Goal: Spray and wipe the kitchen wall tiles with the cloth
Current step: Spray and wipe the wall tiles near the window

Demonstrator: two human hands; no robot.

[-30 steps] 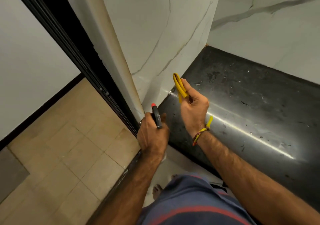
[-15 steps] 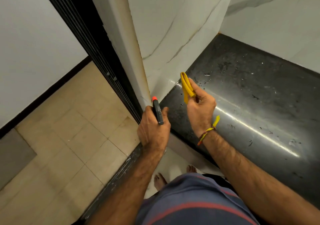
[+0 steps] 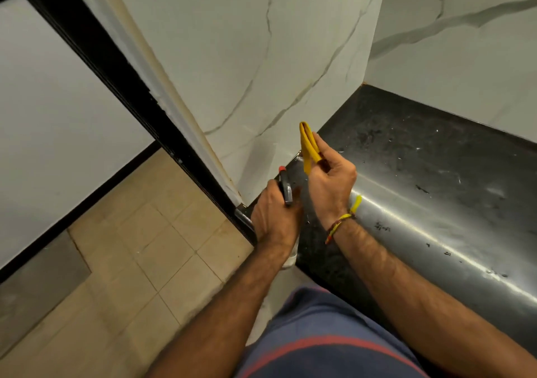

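The white marble-veined wall tiles run down to a black counter at a corner. My left hand grips a spray bottle with a dark head and an orange-red nozzle tip that points up toward the tile. The bottle's clear body shows below my wrist. My right hand holds a folded yellow cloth just above the counter's left end, its upper fold close to the base of the tile. One end of the cloth pokes out by my wrist.
The black polished counter stretches right, speckled with droplets and streaks. A second tiled wall stands behind it. A black door frame edges the tiled wall on the left, with beige floor tiles below.
Both hands keep their hold on bottle and cloth and stay close together at the counter's left end. The view has shifted slightly; the hands sit a little lower in it.
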